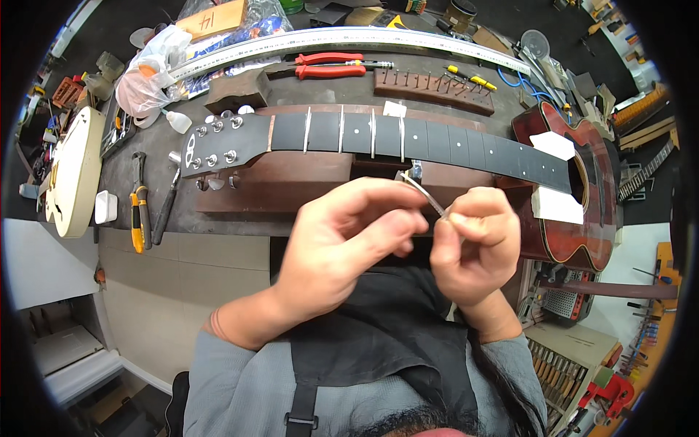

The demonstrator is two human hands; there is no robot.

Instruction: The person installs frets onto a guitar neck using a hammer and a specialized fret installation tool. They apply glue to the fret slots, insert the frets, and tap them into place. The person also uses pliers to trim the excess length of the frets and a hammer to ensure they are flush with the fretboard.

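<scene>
Pinched between thumb and fingers of my right hand is a short, thin, slightly curved piece of fret wire, slanting up and left. Beside it, my left hand has its fingers stretched out and the thumb apart, with nothing visible in it. Both hands are in front of the guitar neck, which lies across the bench with its headstock to the left. Several shiny frets cross the dark fingerboard near the headstock; further toward the body only bare slots show. The guitar's red-brown body is at the right.
Pieces of white tape flank the fingerboard's end. Behind the neck are red-handled pliers, a long ruler and a wooden block with upright pins. Yellow-black cutters and a cream guitar body sit at left.
</scene>
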